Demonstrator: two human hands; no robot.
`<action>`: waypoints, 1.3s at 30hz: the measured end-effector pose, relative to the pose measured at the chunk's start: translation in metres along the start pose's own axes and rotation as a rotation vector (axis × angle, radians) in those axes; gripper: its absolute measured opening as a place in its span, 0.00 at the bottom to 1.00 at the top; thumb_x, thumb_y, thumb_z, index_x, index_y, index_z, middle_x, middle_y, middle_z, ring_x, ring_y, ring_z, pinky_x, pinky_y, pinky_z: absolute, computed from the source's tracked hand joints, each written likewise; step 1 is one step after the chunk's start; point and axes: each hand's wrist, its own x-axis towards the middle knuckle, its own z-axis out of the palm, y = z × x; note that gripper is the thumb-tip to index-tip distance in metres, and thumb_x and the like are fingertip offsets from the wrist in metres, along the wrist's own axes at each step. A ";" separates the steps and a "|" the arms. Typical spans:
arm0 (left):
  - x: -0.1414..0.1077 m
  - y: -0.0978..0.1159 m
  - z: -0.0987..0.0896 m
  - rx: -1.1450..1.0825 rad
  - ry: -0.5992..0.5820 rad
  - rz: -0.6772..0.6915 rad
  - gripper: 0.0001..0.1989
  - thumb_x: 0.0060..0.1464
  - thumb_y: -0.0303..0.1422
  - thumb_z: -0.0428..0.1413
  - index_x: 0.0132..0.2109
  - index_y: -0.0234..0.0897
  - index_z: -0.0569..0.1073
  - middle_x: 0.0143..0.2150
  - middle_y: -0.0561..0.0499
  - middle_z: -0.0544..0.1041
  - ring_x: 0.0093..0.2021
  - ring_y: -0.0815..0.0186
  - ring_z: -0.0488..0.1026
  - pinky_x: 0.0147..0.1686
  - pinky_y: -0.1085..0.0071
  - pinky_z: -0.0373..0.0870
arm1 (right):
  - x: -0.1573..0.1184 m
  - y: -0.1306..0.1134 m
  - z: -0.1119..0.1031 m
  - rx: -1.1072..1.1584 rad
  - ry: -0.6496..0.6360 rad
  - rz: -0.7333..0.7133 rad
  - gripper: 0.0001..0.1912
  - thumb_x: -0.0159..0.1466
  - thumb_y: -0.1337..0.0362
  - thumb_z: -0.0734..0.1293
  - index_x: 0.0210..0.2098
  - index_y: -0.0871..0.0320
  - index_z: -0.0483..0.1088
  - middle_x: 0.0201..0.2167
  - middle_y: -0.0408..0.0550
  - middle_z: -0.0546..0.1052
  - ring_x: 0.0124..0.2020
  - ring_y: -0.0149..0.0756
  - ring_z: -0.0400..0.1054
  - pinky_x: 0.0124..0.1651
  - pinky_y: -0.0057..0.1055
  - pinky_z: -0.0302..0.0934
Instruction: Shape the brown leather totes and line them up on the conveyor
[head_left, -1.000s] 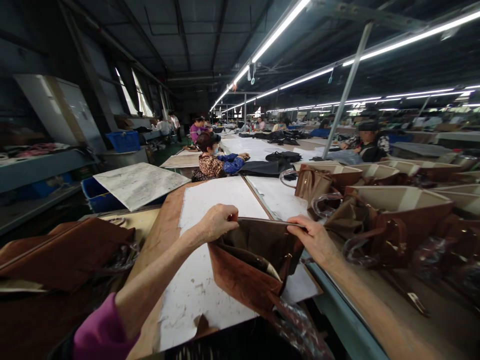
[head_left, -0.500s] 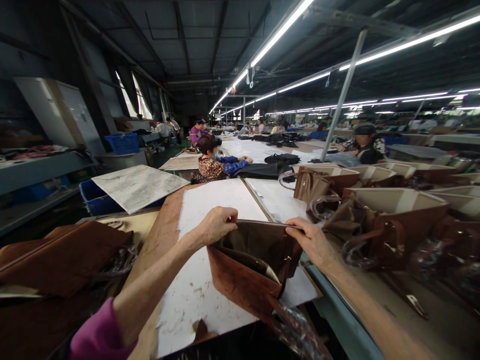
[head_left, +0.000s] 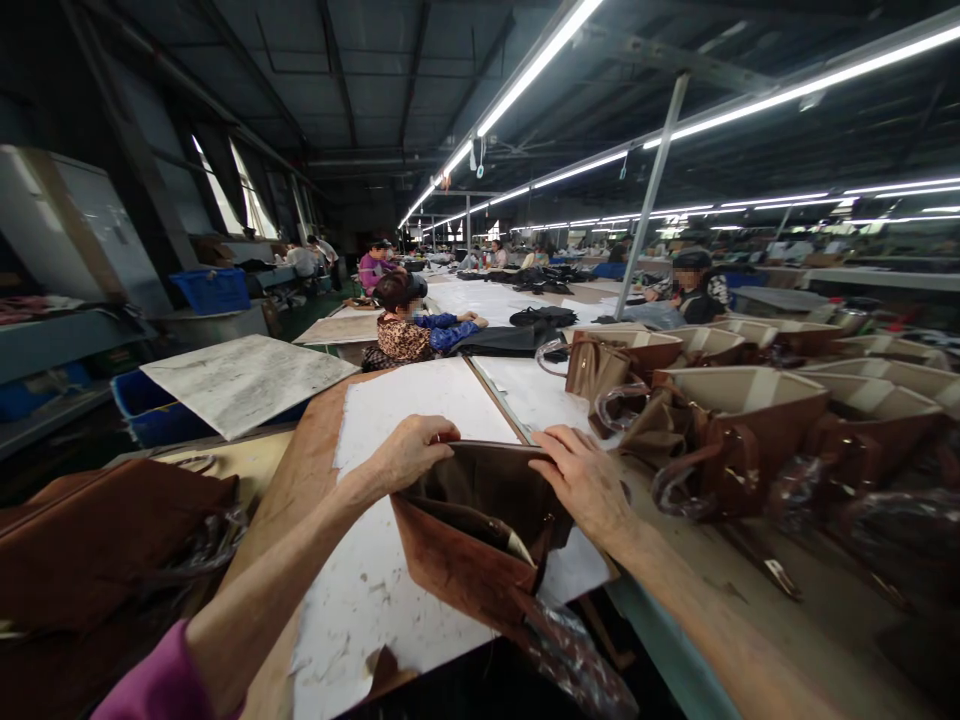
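Note:
A brown handbag [head_left: 465, 570] with a dark lining stands on the white sheet [head_left: 375, 600] in front of me, its mouth facing up. Its handles [head_left: 577, 650], wrapped in clear plastic, hang toward me over the table edge. My left hand [head_left: 412, 450] pinches the left end of the bag's far rim between thumb and fingers. At the right part of the same rim, my right hand [head_left: 581, 485] has its fingers bent over the edge, the thumb hidden. A pale piece shows inside the bag's pocket near the right.
Several brown bags with pale linings [head_left: 750, 430] stand in rows on the right table. Other brown bags [head_left: 105, 530] lie at the left. A marbled board [head_left: 247, 380] rests over a blue bin [head_left: 150, 410]. A co-worker in patterned clothing [head_left: 405, 335] sits ahead.
My right hand has slid left along the far rim, with its fingers now laid over the edge. My left hand keeps its pinch. The whole view has shifted slightly.

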 end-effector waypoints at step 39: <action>0.002 -0.001 0.001 0.008 0.030 -0.042 0.08 0.43 0.30 0.51 0.31 0.35 0.74 0.25 0.55 0.72 0.28 0.70 0.66 0.29 0.76 0.59 | 0.028 -0.040 0.009 -0.174 -0.055 -0.140 0.13 0.56 0.62 0.66 0.39 0.59 0.64 0.33 0.49 0.70 0.37 0.40 0.61 0.38 0.34 0.50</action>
